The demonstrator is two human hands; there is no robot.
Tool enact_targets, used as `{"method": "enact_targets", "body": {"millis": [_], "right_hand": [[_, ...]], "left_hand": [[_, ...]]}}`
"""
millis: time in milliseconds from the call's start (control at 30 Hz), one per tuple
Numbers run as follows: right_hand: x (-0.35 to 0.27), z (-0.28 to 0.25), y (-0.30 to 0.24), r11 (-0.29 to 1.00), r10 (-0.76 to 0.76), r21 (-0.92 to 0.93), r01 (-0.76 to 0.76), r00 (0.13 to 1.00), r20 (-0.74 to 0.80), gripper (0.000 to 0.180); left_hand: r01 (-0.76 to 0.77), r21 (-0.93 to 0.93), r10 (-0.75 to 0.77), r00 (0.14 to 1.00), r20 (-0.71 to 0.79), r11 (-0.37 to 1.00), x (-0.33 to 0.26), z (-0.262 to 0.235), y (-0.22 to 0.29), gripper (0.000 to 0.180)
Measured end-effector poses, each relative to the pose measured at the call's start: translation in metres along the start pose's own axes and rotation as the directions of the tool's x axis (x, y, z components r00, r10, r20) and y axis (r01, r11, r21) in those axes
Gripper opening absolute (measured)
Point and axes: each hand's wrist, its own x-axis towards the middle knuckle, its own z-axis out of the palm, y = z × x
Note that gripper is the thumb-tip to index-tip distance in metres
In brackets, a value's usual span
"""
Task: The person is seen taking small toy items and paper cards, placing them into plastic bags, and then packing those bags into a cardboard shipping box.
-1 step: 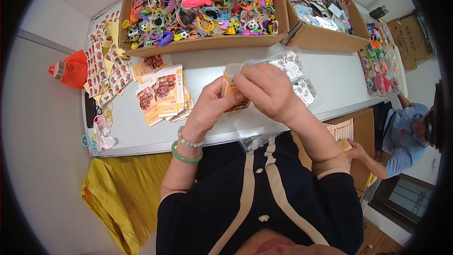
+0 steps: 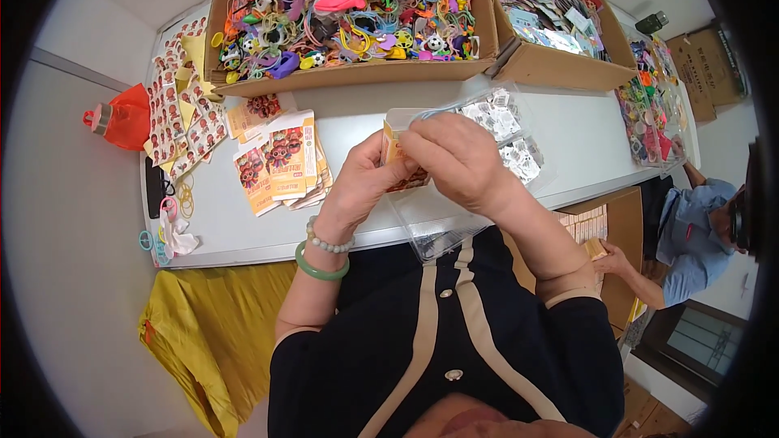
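Both hands raised over table | left hand fingers pinch card packet | right hand fingers grip clear bag

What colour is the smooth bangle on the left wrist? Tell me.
Green; the bangle shows clearly in the head view, below a pale bead bracelet.

Nothing has changed between the two pictures.

Orange card packet mostly hidden by both hands, clear bag's contents perhaps unreadable, top boxes cut off.
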Motion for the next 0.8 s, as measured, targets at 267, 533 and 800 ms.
{"method": "enact_targets", "body": {"millis": [267, 533, 800], "right_hand": [[0.005, -0.013, 0.008, 0.855, 0.372, 0.304, -0.421, 0.905, 0.206, 0.024], [0.015, -0.015, 0.003, 0.920, 0.314, -0.315, -0.233, 0.919, 0.238, 0.017], [0.015, -0.025, 0.010, 0.906, 0.313, 0.230, -0.356, 0.928, 0.204, 0.025]], "left_hand": [[-0.071, 0.010, 0.071, 0.997, 0.006, 0.997, 0.001, -0.005, 0.000, 0.034], [-0.025, 0.034, 0.021, 0.993, 0.115, 0.999, 0.004, -0.005, 0.001, 0.034], [-0.019, -0.046, 0.024, 0.994, 0.107, 0.999, 0.006, -0.003, 0.000, 0.036]]}}
